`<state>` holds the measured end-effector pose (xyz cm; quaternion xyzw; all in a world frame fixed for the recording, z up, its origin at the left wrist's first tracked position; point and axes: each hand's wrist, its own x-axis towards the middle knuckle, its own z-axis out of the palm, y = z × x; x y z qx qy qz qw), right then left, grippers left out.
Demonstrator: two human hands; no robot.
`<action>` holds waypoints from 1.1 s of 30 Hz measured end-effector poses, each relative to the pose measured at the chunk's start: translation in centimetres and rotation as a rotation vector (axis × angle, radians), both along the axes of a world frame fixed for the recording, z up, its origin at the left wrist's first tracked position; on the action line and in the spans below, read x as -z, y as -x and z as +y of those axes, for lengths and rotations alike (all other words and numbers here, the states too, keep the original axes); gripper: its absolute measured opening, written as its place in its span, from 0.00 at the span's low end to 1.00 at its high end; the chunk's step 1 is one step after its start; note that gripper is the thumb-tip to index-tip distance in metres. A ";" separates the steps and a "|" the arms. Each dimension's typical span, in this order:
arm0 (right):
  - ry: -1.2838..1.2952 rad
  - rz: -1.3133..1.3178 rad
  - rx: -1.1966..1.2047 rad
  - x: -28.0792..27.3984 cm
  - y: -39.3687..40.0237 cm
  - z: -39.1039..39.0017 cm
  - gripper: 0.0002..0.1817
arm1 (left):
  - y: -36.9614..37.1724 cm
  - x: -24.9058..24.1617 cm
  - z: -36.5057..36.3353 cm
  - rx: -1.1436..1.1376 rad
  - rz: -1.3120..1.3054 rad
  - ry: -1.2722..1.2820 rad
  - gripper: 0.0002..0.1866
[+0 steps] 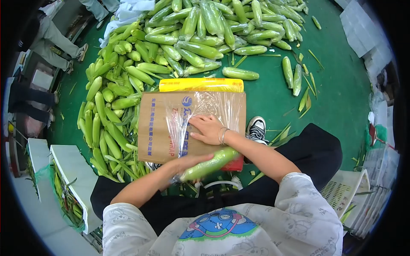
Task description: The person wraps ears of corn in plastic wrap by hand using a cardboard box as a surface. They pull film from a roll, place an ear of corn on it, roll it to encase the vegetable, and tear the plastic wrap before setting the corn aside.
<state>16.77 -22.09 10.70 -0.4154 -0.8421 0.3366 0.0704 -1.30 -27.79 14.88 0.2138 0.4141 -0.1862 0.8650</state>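
A brown cardboard box (149, 128) stands in front of me, with clear film stretched over its top and a yellow roll of film (200, 85) along its far edge. My right hand (208, 129) lies on the film with its fingers spread. Nearer to me, my left hand (190, 164) is around a green corn cob (209, 164) at the near edge of the box. That cob looks wrapped in film and is slightly blurred. Unwrapped green cobs (113, 141) are heaped left of the box, and film-wrapped cobs (205, 47) lie beyond it.
Loose husk leaves (305, 91) and two wrapped cobs (292, 76) lie on the green floor (333, 106). White crates stand at the left (77, 170) and right (341, 190). Legs of other people (55, 38) show at upper left.
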 end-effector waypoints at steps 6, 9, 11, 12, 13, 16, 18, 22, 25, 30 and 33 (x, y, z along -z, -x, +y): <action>0.079 0.283 0.094 0.0 -0.9 -0.5 0.33 | 2.3 -0.6 -8.7 0.561 -0.258 0.055 0.33; 0.460 0.541 0.185 -2.1 -0.5 -1.5 0.28 | 6.0 -3.1 -4.3 0.005 0.088 -0.307 0.32; 0.600 0.561 0.398 -3.0 1.4 -2.2 0.24 | 7.4 -5.9 -1.9 -0.427 0.252 -0.473 0.29; 0.434 0.532 0.513 -2.9 2.6 -2.6 0.22 | 8.6 -7.5 -0.1 -0.274 0.310 -0.662 0.28; 0.430 0.532 0.457 -2.4 4.2 -2.7 0.22 | 9.4 -8.2 0.5 -0.328 0.285 -1.028 0.24; 0.694 1.130 1.148 -1.3 8.7 -3.3 0.16 | 8.7 -12.0 1.3 -0.712 0.412 -1.477 0.15; 1.305 0.943 1.210 -4.2 11.2 -3.5 0.18 | 10.1 -14.5 1.6 -1.255 0.453 -1.485 0.08; 1.391 0.743 0.821 -5.5 12.1 -3.4 0.27 | 9.0 -11.5 3.6 -1.080 1.075 -2.146 0.05; 0.971 0.749 0.467 -5.6 13.9 -0.6 0.25 | 11.5 -3.9 11.0 -1.536 0.753 -1.418 0.20; 0.615 0.505 0.870 -4.9 15.1 20.3 0.18 | 17.1 6.6 22.8 -1.031 0.677 -1.538 0.24; 0.317 0.804 0.742 -2.3 9.8 37.4 0.20 | 25.4 11.1 27.2 -1.086 1.646 -1.017 0.31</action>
